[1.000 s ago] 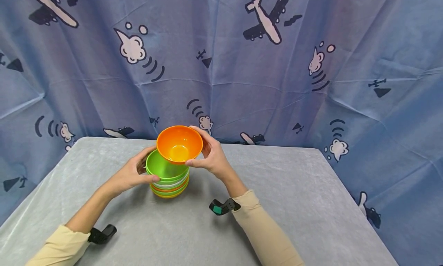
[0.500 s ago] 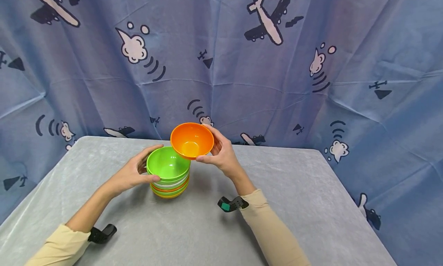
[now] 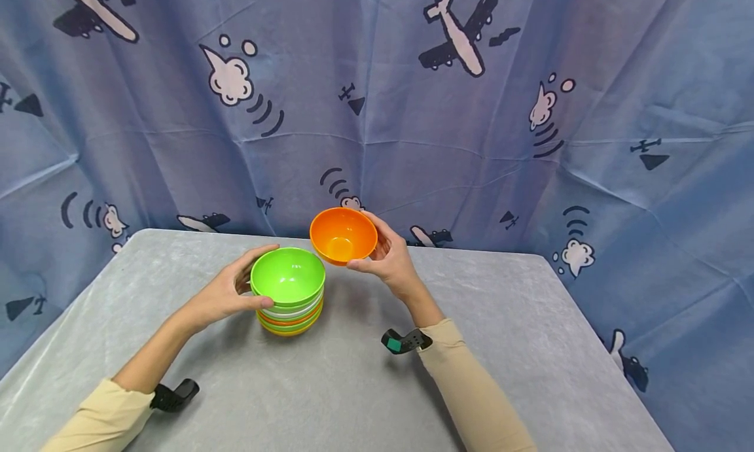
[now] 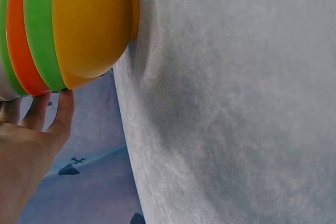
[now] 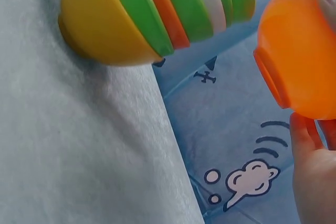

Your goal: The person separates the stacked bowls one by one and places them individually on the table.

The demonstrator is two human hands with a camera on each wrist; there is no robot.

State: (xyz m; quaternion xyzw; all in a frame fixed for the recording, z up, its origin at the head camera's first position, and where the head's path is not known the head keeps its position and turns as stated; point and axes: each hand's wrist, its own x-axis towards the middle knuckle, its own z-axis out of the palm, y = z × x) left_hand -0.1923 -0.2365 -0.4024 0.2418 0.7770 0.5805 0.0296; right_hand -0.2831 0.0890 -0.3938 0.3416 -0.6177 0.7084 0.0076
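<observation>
Right hand [image 3: 393,263] grips a glossy, round orange plastic bowl [image 3: 343,235] by its side, right of the multicoloured plastic bowl stack [image 3: 290,288]! Left hand [image 3: 220,296] clasps that stack.

A table [image 3: 530,321] with a pale grey, mottled top bears an upright stack of bowls [image 3: 288,295]. The yellow bowl [image 4: 94,24] at its bottom rests its foot directly on the top. The table's back edge runs behind the stack.

Plain beige sleeves [image 3: 474,390]; black wrist straps [image 3: 175,396], right one perforated, bearing green patch [image 3: 394,345].
</observation>
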